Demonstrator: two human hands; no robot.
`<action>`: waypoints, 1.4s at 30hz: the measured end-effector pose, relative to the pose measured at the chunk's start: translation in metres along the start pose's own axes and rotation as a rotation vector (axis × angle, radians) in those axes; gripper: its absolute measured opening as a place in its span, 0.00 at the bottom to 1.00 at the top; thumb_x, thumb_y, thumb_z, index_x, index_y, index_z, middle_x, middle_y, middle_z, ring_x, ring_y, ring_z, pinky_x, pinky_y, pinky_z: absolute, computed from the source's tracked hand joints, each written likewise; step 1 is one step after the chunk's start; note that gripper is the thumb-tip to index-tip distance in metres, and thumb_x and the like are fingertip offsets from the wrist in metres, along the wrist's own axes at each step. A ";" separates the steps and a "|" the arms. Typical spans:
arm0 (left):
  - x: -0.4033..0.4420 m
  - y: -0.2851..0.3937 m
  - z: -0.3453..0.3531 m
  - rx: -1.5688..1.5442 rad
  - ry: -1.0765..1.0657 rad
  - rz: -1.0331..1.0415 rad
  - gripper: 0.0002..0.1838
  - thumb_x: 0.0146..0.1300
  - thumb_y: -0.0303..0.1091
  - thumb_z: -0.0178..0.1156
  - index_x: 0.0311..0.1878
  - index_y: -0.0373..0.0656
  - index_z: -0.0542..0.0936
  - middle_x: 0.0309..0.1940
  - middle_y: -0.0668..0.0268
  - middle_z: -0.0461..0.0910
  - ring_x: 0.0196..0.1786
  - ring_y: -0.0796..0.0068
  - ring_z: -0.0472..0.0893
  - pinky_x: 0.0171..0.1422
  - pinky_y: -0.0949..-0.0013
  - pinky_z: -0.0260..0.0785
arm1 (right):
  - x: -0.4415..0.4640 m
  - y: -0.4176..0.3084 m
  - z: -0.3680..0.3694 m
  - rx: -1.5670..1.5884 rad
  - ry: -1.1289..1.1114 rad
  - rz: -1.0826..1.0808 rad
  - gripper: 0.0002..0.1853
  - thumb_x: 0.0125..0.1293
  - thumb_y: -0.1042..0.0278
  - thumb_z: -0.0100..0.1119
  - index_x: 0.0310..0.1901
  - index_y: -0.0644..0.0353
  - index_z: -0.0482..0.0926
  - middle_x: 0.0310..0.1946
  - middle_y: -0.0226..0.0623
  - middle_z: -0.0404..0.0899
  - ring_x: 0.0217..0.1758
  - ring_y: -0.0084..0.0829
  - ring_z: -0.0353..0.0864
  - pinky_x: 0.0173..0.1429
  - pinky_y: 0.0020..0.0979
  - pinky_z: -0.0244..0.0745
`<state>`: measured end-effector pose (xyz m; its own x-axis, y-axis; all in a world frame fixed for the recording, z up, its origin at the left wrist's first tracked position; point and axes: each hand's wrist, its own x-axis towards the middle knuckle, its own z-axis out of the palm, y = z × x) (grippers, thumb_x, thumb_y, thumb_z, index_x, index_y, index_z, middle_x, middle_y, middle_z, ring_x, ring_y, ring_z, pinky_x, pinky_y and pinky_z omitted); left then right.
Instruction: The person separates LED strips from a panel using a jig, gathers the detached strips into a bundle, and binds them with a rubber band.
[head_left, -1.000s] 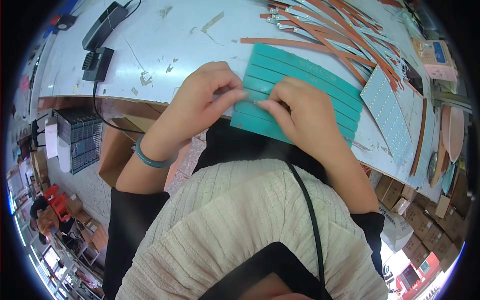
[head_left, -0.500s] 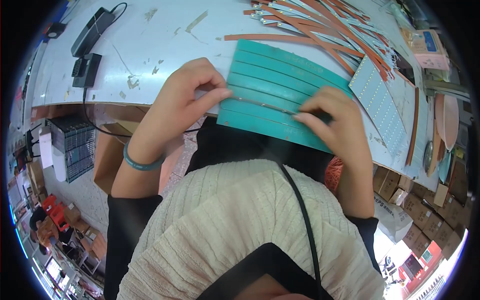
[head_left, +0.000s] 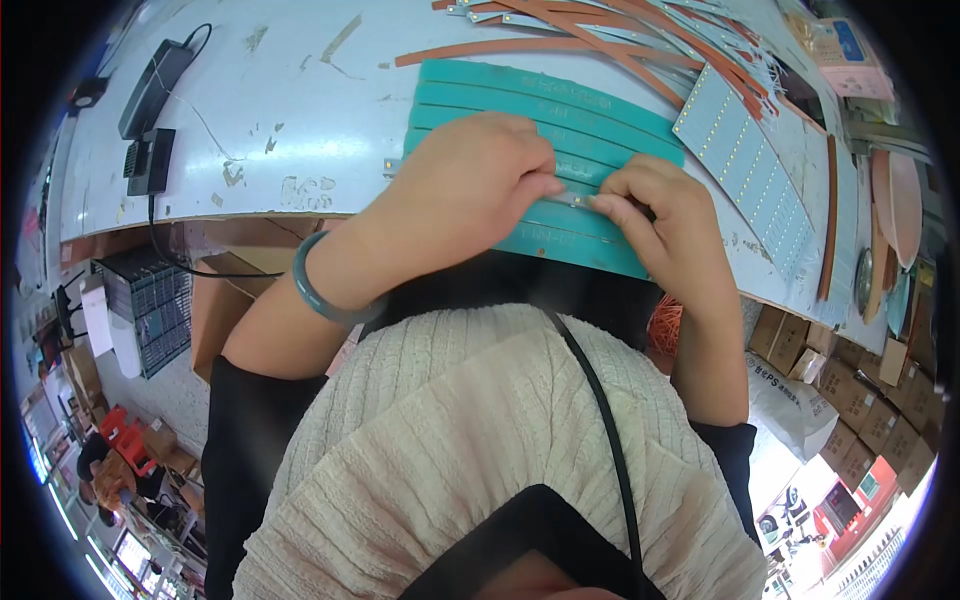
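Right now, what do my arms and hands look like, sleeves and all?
Your left hand and right hand are ungloved. Black sleeves end near the elbows. A rounded grey-blue bangle circles the left forearm near the wrist; the right wrist shows none.

- We see a pale table (head_left: 290, 90) with scuffs.
- On its left, we find two black boxes (head_left: 148, 165).
- A green board (head_left: 585, 130) lies near, in the middle.
- Far right, orange strips (head_left: 605, 52) lie in a messy pile.
- Right of the board, we see a dotted sheet (head_left: 745, 170).
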<state>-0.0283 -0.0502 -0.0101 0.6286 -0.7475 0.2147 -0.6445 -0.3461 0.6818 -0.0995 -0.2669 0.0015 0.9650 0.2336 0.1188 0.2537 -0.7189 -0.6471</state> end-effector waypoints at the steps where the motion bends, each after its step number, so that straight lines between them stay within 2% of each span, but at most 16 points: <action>1: 0.001 0.000 0.000 0.007 -0.011 -0.010 0.07 0.62 0.32 0.62 0.34 0.38 0.79 0.29 0.58 0.75 0.36 0.54 0.77 0.41 0.58 0.69 | 0.001 0.001 -0.001 0.021 -0.016 0.026 0.08 0.58 0.66 0.67 0.30 0.61 0.80 0.26 0.39 0.76 0.32 0.42 0.77 0.38 0.38 0.70; 6: 0.004 0.000 -0.007 -0.004 -0.084 -0.026 0.08 0.63 0.33 0.62 0.34 0.38 0.79 0.28 0.57 0.75 0.36 0.55 0.77 0.41 0.60 0.69 | -0.004 -0.001 -0.008 0.149 -0.053 0.109 0.07 0.56 0.66 0.68 0.30 0.60 0.83 0.26 0.37 0.77 0.31 0.38 0.77 0.37 0.35 0.71; 9: 0.001 0.003 -0.012 -0.024 -0.084 -0.005 0.07 0.62 0.32 0.63 0.34 0.39 0.79 0.28 0.58 0.75 0.36 0.55 0.77 0.41 0.60 0.69 | -0.025 0.016 -0.033 -0.061 0.070 -0.043 0.06 0.54 0.68 0.70 0.30 0.60 0.83 0.25 0.35 0.78 0.29 0.35 0.76 0.36 0.32 0.70; 10: 0.001 0.004 -0.011 -0.034 -0.079 -0.001 0.06 0.61 0.32 0.63 0.35 0.39 0.79 0.28 0.59 0.75 0.36 0.55 0.77 0.41 0.61 0.69 | -0.032 0.022 -0.038 -0.020 0.076 0.006 0.06 0.53 0.69 0.70 0.30 0.60 0.83 0.25 0.35 0.78 0.29 0.35 0.76 0.36 0.32 0.70; 12: 0.005 0.009 -0.001 -0.062 -0.041 0.056 0.06 0.61 0.31 0.64 0.35 0.40 0.78 0.28 0.60 0.74 0.36 0.55 0.76 0.41 0.60 0.69 | -0.048 0.028 -0.040 0.077 0.083 0.125 0.06 0.52 0.71 0.71 0.29 0.61 0.83 0.25 0.35 0.78 0.29 0.34 0.76 0.36 0.31 0.70; 15: 0.016 0.025 0.025 -0.069 0.028 0.164 0.06 0.60 0.31 0.64 0.36 0.40 0.78 0.29 0.60 0.74 0.36 0.55 0.76 0.41 0.59 0.68 | -0.047 0.026 -0.034 0.026 0.138 0.062 0.06 0.52 0.72 0.71 0.29 0.62 0.83 0.24 0.35 0.78 0.29 0.33 0.76 0.35 0.30 0.70; 16: 0.019 0.029 0.033 -0.063 0.057 0.205 0.06 0.60 0.31 0.64 0.36 0.40 0.77 0.29 0.59 0.75 0.36 0.54 0.76 0.41 0.58 0.68 | -0.046 0.026 -0.033 0.038 0.134 0.065 0.06 0.53 0.72 0.70 0.29 0.62 0.83 0.24 0.35 0.77 0.29 0.32 0.76 0.34 0.30 0.70; 21: 0.037 0.027 0.046 -0.045 -0.015 0.141 0.07 0.60 0.31 0.63 0.32 0.39 0.77 0.28 0.57 0.75 0.36 0.52 0.76 0.41 0.55 0.67 | -0.043 0.032 -0.034 0.232 0.064 0.163 0.05 0.57 0.73 0.68 0.30 0.65 0.82 0.22 0.34 0.74 0.27 0.26 0.73 0.32 0.28 0.68; 24: 0.041 0.027 0.047 -0.031 -0.046 0.118 0.08 0.60 0.31 0.63 0.30 0.38 0.77 0.27 0.56 0.75 0.35 0.52 0.76 0.40 0.55 0.67 | -0.038 0.042 -0.038 0.226 -0.043 0.208 0.06 0.59 0.72 0.67 0.31 0.66 0.81 0.23 0.32 0.74 0.27 0.23 0.72 0.32 0.26 0.67; 27: 0.043 0.030 0.042 -0.045 -0.089 0.077 0.08 0.60 0.32 0.63 0.30 0.38 0.77 0.26 0.56 0.75 0.34 0.52 0.76 0.39 0.55 0.67 | -0.035 0.043 -0.044 0.297 -0.123 0.304 0.07 0.58 0.72 0.69 0.30 0.65 0.82 0.25 0.30 0.75 0.27 0.21 0.71 0.33 0.24 0.67; 30: 0.039 0.029 0.040 -0.053 -0.090 0.102 0.08 0.59 0.32 0.64 0.30 0.39 0.76 0.27 0.57 0.75 0.34 0.53 0.76 0.39 0.56 0.67 | -0.046 0.044 -0.054 0.289 -0.008 0.257 0.07 0.57 0.72 0.69 0.30 0.66 0.82 0.27 0.30 0.76 0.28 0.21 0.72 0.33 0.23 0.67; 39: 0.050 0.043 0.067 0.017 0.007 0.203 0.08 0.61 0.32 0.62 0.31 0.39 0.76 0.27 0.57 0.75 0.35 0.51 0.76 0.40 0.53 0.67 | -0.067 0.053 -0.051 0.243 0.087 0.193 0.07 0.59 0.71 0.66 0.31 0.66 0.81 0.27 0.33 0.77 0.28 0.23 0.72 0.33 0.24 0.66; 42: 0.055 0.046 0.070 0.094 -0.045 0.174 0.09 0.62 0.33 0.61 0.30 0.39 0.76 0.27 0.55 0.75 0.35 0.49 0.76 0.41 0.52 0.67 | -0.061 0.057 -0.056 0.189 -0.016 0.210 0.08 0.61 0.69 0.65 0.30 0.65 0.81 0.25 0.33 0.76 0.27 0.23 0.71 0.32 0.25 0.65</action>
<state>-0.0533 -0.1468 -0.0159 0.4850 -0.8248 0.2907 -0.7808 -0.2588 0.5686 -0.1404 -0.3585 -0.0006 0.9937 0.1036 -0.0433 0.0302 -0.6182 -0.7854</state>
